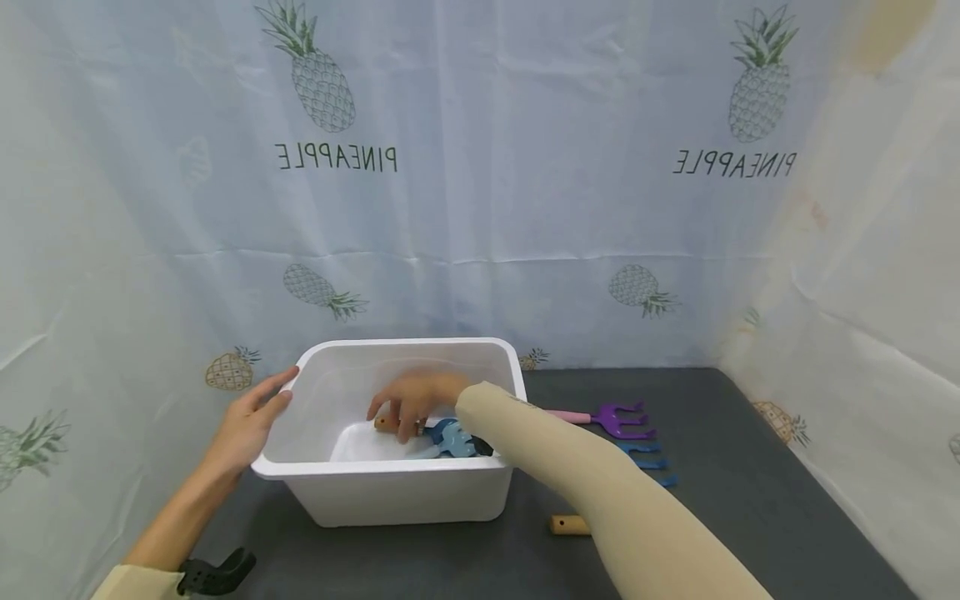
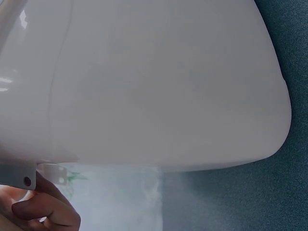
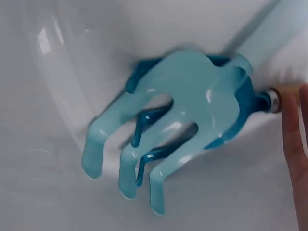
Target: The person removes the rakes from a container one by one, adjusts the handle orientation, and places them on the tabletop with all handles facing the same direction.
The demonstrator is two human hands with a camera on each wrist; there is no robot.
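A white plastic tub (image 1: 397, 500) stands on the dark table. My left hand (image 1: 243, 429) grips its left rim, with fingers curled over the edge in the left wrist view. Inside the tub is my right hand (image 1: 414, 400), fingers pointing down over the wooden handle (image 1: 386, 424) of a dark blue hand rake (image 3: 246, 96). Its fingers (image 3: 292, 139) look straight and lie right at that handle. A light blue hand rake (image 3: 185, 96) lies across the dark blue one, its prongs on the tub's floor.
Right of the tub, a purple hand rake (image 1: 621, 421) with a pink handle lies on the table (image 1: 735, 500). Blue prongs (image 1: 643, 463) and a wooden handle (image 1: 570, 525) show around my right sleeve. A pineapple-printed curtain (image 1: 480, 208) hangs behind.
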